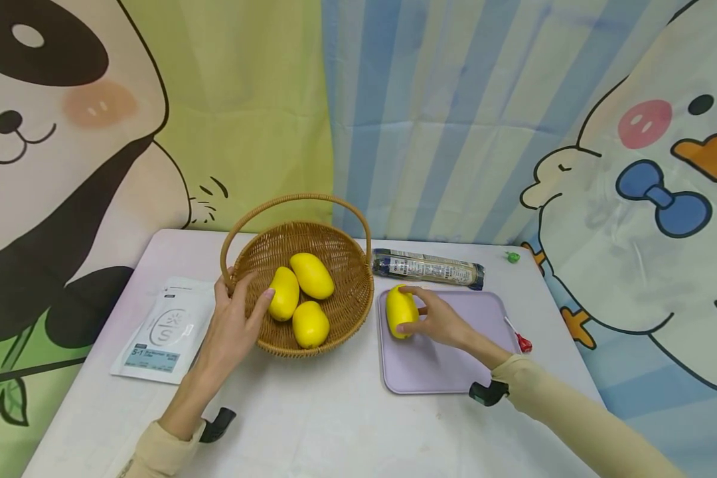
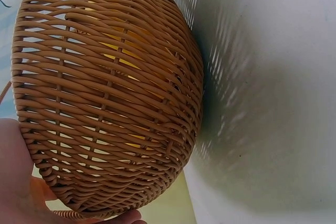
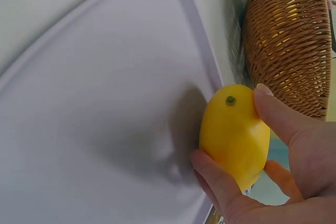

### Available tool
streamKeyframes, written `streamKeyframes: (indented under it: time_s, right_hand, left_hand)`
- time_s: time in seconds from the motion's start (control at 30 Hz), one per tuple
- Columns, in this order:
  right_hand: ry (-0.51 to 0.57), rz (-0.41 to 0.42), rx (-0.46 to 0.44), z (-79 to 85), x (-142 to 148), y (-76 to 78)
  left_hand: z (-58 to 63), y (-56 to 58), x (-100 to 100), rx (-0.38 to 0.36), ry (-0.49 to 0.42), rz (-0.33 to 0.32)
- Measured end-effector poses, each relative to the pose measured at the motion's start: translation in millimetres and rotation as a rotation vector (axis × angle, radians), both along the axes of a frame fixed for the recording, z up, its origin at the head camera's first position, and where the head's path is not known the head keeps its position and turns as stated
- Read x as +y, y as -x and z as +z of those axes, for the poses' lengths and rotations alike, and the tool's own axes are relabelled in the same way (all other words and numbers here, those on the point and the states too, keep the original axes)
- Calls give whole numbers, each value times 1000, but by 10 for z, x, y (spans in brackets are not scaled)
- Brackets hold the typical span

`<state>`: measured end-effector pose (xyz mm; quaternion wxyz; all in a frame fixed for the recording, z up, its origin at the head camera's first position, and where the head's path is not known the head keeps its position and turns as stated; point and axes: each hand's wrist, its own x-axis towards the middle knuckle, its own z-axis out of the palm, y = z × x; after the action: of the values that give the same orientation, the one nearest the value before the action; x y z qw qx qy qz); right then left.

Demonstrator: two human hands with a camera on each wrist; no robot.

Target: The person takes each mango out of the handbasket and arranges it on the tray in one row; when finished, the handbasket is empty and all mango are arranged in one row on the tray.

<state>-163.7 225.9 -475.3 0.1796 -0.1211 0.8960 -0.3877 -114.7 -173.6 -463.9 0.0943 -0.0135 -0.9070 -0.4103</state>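
My left hand (image 1: 235,320) grips the left rim of a brown wicker basket (image 1: 354,292), thumb over the edge; in the left wrist view the woven side (image 2: 110,98) fills much of the picture. Inside the basket lie three yellow mangoes (image 1: 312,275). With thumb and fingers, my right hand (image 1: 439,320) holds another yellow mango (image 3: 236,135), its green stem end showing in the right wrist view. That mango is over the left edge of a lilac tray (image 1: 454,372); whether it touches the tray I cannot tell.
A white printed pouch (image 1: 167,325) lies left of the basket. Behind the tray is a long dark package (image 1: 428,267) with a label. A small red-tipped item (image 1: 522,342) sits by the tray's right edge, a small green object (image 1: 512,257) at the back right. Cartoon curtains hang behind.
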Motion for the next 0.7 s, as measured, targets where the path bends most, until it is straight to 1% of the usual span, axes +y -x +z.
streamKeyframes:
  time_s: [0.23, 0.43, 0.7]
  right_hand:
    - [-25, 2, 17, -42, -27, -1]
    - [-43, 41, 45, -15, -51, 7]
    - [-57, 58, 35, 19, -52, 7]
  left_hand:
    - [10, -2, 4, -5, -2, 4]
    - [16, -8, 1, -8, -6, 6]
    - [-4, -5, -2, 6, -8, -7]
